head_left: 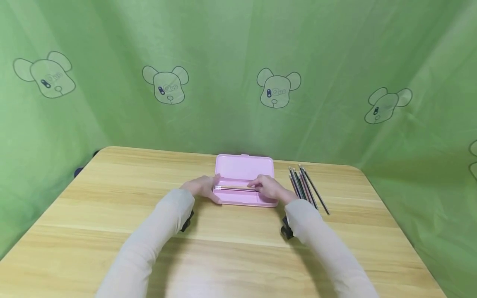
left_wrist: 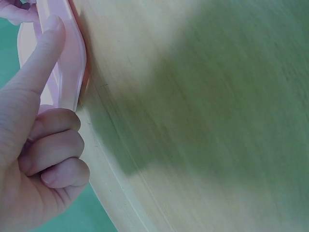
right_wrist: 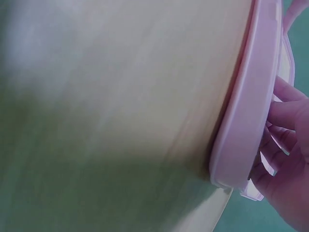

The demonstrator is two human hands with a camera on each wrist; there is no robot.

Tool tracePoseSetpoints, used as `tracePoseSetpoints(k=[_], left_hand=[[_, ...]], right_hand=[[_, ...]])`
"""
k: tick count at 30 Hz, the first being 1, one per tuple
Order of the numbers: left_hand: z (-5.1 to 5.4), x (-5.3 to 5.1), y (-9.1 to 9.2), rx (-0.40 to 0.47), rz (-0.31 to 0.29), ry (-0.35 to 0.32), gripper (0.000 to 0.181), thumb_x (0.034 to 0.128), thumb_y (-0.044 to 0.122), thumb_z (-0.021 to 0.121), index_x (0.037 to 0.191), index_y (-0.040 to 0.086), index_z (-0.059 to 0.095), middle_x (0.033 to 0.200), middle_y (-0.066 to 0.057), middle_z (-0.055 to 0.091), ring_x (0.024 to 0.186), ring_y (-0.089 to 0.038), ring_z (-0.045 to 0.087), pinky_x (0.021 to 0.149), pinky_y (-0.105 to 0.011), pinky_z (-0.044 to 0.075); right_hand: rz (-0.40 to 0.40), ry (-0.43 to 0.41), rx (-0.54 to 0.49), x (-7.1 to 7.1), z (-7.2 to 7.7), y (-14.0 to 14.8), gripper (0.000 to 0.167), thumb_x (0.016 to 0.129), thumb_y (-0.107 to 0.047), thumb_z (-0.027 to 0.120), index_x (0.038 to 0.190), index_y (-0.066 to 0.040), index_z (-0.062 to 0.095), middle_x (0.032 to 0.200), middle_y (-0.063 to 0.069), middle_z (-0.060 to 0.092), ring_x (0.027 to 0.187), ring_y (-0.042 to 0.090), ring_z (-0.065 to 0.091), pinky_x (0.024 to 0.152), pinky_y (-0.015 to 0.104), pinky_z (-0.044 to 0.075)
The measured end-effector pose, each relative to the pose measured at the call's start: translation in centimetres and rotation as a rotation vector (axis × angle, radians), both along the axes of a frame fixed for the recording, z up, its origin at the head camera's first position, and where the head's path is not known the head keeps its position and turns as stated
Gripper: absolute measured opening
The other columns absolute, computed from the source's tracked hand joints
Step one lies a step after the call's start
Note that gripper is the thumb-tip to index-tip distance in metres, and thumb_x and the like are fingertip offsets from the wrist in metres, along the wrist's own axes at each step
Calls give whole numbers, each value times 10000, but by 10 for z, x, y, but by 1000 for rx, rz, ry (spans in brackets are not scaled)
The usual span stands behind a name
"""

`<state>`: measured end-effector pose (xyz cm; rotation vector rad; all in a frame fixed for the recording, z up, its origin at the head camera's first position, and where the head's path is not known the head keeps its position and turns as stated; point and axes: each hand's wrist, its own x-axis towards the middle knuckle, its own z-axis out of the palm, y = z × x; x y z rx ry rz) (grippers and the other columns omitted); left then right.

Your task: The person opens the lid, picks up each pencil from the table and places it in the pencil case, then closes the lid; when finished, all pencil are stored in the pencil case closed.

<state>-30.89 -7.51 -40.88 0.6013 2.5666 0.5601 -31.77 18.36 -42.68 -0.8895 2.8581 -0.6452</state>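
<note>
Open rectangular pink plastic pencil case (head_left: 238, 198) is set on the light wood-grain table (head_left: 231, 252), near the back edge; lid (head_left: 244, 167) is tipped back on the far side. Left end of the case is gripped by the left hand (head_left: 203, 186): thumb laid along the front wall, fingers curled at the end. A slim tan-and-dark pencil (head_left: 234, 188) with a pale left end is laid lengthwise across the tray. Its right end is pinched by the right hand (head_left: 270, 187), fingers bent and dipped into the case; fingertip contact is hidden in the right wrist view. A loose bunch of dark slim pencils (head_left: 303, 186) is placed right of the case, near the right forearm. Table is backed by a green curtain (head_left: 223, 45) printed with cartoon animal heads.
</note>
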Motion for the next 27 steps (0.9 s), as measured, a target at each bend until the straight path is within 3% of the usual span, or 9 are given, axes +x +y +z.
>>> tracePoseSetpoints(k=[16, 27], left_hand=[[2, -1, 1, -27, -3, 4, 1065, 696, 422, 750, 1460, 49, 108, 1485, -120, 227, 1351, -273, 250, 1124, -366, 189], [3, -1, 2, -33, -5, -1, 1064, 697, 405, 756, 1457, 38, 110, 1488, -113, 222, 1355, -260, 240, 1126, -344, 182]], right_hand=[[6, -57, -51, 0, -2, -1, 294, 793, 111, 527, 1022, 7, 678, 845, 97, 616, 821, 228, 561, 813, 375, 488], [-2, -54, -100, 2, -1, -1, 254, 796, 93, 550, 994, 15, 687, 838, 103, 626, 784, 200, 553, 742, 310, 485]])
